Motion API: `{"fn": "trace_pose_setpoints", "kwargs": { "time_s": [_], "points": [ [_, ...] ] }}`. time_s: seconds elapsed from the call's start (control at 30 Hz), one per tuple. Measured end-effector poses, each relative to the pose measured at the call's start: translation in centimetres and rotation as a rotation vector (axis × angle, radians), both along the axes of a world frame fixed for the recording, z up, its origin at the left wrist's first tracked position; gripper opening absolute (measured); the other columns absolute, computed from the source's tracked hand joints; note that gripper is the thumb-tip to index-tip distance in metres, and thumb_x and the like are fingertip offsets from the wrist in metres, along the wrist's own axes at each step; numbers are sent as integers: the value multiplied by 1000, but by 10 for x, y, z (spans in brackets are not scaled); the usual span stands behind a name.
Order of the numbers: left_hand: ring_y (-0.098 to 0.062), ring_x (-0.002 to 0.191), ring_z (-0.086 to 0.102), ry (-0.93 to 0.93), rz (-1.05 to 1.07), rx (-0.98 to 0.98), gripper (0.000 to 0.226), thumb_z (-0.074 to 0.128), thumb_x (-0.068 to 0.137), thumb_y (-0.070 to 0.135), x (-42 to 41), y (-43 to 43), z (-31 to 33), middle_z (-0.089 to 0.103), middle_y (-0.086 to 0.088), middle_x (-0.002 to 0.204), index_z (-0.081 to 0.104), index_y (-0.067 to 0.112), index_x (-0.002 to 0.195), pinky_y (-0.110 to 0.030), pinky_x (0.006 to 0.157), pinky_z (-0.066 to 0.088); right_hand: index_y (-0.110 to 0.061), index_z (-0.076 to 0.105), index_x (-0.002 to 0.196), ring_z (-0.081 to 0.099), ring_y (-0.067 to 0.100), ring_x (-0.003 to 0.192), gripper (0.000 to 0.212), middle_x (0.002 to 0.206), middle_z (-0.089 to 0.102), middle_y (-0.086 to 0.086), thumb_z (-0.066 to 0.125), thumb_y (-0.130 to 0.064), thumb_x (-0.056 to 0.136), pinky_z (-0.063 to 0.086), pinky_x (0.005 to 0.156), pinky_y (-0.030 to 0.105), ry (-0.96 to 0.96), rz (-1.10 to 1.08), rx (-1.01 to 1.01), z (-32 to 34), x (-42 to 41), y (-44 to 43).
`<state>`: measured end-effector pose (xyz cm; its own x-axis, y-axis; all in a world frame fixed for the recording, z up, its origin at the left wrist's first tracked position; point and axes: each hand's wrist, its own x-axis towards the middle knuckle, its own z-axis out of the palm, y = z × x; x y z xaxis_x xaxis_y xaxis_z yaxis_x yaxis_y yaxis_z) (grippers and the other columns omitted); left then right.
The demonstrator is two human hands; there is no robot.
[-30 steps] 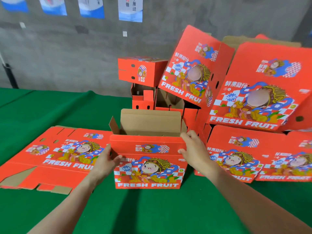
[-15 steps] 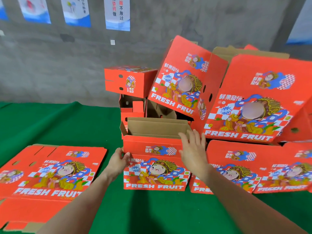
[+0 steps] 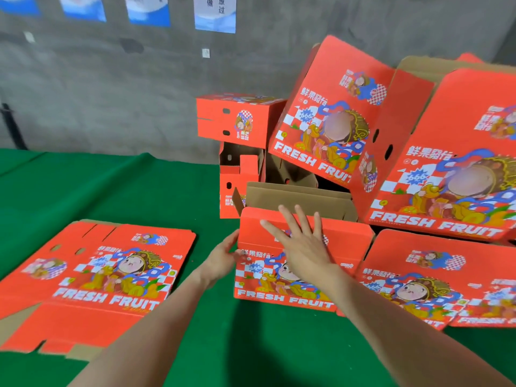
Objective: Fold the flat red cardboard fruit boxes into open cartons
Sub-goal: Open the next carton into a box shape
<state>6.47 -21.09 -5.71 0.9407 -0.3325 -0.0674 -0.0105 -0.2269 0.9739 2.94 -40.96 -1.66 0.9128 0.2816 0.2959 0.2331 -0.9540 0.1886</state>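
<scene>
My right-hand fingers (image 3: 289,217) are straight and spread wide, and they hold nothing. The right hand (image 3: 303,243) lies over the top front flap of the half-folded carton (image 3: 349,240), but I cannot tell if it presses on the flap or just hovers above it. My left hand (image 3: 223,255) is at the carton's left edge, with the thumb and fingers curled round that corner to hold it. The carton stands on the green worktop (image 3: 111,185), right in front of me. Its brown inside wall stands up at the back and its top is open. On its red front I can read "FRESH FRUIT" in big white letters. Above that are a cartoon child, a small blue "666" and a row of Chinese words. To the left, a flat box (image 3: 106,263) lies on the worktop with the same picture and the same "FRESH FRUIT" words. To the right lie more flat boxes (image 3: 435,269), one partly on top of another. Behind them two big boxes (image 3: 335,113) lean at a tilt, each with "FRESH FRUIT" and "666" on it. A small folded carton (image 3: 237,118) sits on top of another one near the grey wall (image 3: 111,93). Blue and white posters (image 3: 215,12) hang there, and one has Chinese characters on it.
</scene>
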Motion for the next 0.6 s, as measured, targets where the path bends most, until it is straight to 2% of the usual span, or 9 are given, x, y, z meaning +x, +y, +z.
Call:
{"fn": "trace_pose_setpoints", "kwargs": {
  "time_s": [0.07,0.13,0.2,0.27,0.37,0.47,0.53,0.6],
  "points": [
    [6,95,56,6,-13,13,56,43,99,4,-4,0,1,52,14,128,28,28,147,-6,63,46,-53,-31,135,-24,35,142,123,157,-24,1,63,-4,74,-22,105,59,-3,-4,-6,0,-1,1],
    [0,110,52,-22,1,40,55,40,100,3,-11,6,-3,43,4,142,23,19,150,-5,77,45,-52,-32,136,-26,34,142,119,156,-26,1,60,-4,77,-20,106,60,-3,-27,-8,2,-2,1],
    [-11,133,39,-8,63,77,54,40,101,7,-18,25,-13,30,-4,153,20,11,151,-15,103,36,-49,-20,143,-27,34,141,106,156,-28,1,56,-6,84,-19,107,60,-1,-61,-2,3,-4,5],
    [-20,141,29,-4,200,192,53,42,101,12,-19,59,-30,26,-10,155,22,7,150,-28,115,24,-43,-1,150,-23,33,144,84,159,-21,4,52,-14,92,-19,108,58,-27,-73,48,6,-7,14],
    [-31,134,41,8,443,480,49,42,101,17,-18,131,-58,40,-18,147,30,2,146,-34,108,34,-30,24,150,-7,30,148,60,161,-1,10,49,-18,97,-16,110,54,-94,0,106,9,-10,39],
    [-38,123,50,47,546,640,42,38,101,24,-20,198,-76,50,-24,135,40,1,136,-42,101,41,-23,33,147,-1,28,148,57,161,5,10,50,-9,94,-16,113,47,-107,81,114,10,-7,70],
    [-36,123,49,68,521,746,45,31,102,35,-24,232,-86,49,-22,136,44,5,132,-47,101,40,-20,35,146,-2,26,148,61,161,6,9,51,-1,90,-19,113,43,-101,126,125,10,-4,90],
    [-30,136,36,76,461,894,47,31,102,37,-25,257,-97,34,-15,150,36,12,141,-52,109,31,-18,33,147,-5,23,148,65,161,6,7,49,2,87,-24,112,36,-78,185,114,6,0,110]
  ]
}}
